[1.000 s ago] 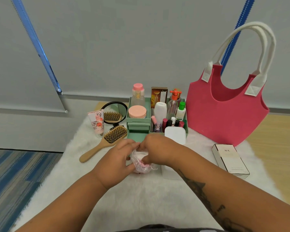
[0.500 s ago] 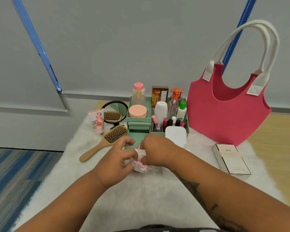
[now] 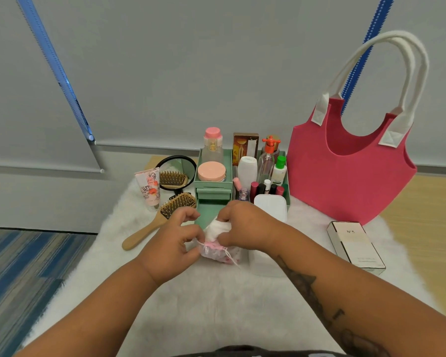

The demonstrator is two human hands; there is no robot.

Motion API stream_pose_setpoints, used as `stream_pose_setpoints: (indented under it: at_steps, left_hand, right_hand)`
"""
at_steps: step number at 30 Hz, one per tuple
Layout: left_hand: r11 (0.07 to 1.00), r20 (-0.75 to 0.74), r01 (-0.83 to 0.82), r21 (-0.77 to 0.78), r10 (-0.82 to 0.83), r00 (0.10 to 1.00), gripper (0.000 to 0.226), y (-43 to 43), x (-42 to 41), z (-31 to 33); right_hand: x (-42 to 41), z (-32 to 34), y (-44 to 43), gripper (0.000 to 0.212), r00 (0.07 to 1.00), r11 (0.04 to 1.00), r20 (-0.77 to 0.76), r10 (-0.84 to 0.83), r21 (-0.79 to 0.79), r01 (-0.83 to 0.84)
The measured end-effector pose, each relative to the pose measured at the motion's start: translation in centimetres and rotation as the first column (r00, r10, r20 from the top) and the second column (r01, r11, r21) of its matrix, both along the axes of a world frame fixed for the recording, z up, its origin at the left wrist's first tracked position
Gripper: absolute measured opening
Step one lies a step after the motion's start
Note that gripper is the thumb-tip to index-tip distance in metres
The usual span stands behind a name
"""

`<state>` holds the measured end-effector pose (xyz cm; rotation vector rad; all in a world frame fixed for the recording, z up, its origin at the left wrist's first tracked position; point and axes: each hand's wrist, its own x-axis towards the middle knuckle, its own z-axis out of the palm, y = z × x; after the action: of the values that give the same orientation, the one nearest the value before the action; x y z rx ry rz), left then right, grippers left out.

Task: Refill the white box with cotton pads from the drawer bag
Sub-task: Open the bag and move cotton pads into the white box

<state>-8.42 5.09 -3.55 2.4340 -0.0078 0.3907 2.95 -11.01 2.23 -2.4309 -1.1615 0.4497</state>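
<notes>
A small clear bag with pink print and a drawstring (image 3: 220, 253) lies on the white fur mat in front of the green organiser. My left hand (image 3: 173, 240) pinches the bag's mouth. My right hand (image 3: 245, 226) grips a wad of white cotton pads (image 3: 216, 228) that sticks up out of the bag. The white box (image 3: 264, 261) stands just right of the bag, partly hidden under my right forearm. Its white lid (image 3: 271, 206) leans against the organiser behind my right hand.
The green organiser (image 3: 211, 194) holds bottles, lipsticks and a pink jar, with its lower drawer pulled out. A wooden hairbrush (image 3: 160, 217), a round mirror and a tube lie left. A red felt tote (image 3: 345, 171) and a perfume box (image 3: 355, 246) sit right.
My right hand has lifted the cotton pads up out of the bag's mouth, while my left hand stayed on the bag. Both hands moved slightly away from me.
</notes>
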Motion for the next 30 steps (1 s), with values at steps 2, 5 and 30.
stream_pose_setpoints:
  at_steps: [2,5,30]
  left_hand:
    - [1.0,-0.009,-0.015,-0.008,0.015,1.0,0.017,0.0,0.0,0.0]
    - [1.0,0.008,-0.021,-0.007,0.021,1.0,0.014,-0.3,0.0,0.1]
    - [0.997,0.026,-0.038,-0.063,0.04,0.999,0.014,-2.0,0.7,1.1]
  right_hand:
    - [0.4,0.2,-0.4,0.024,0.996,0.998,-0.089,-0.027,0.056,0.032]
    - [0.8,0.3,-0.9,0.021,0.977,0.993,-0.211,-0.04,0.102,0.063]
    - [6.0,1.7,-7.0,0.02,0.702,0.901,-0.625,-0.342,-0.006,0.433]
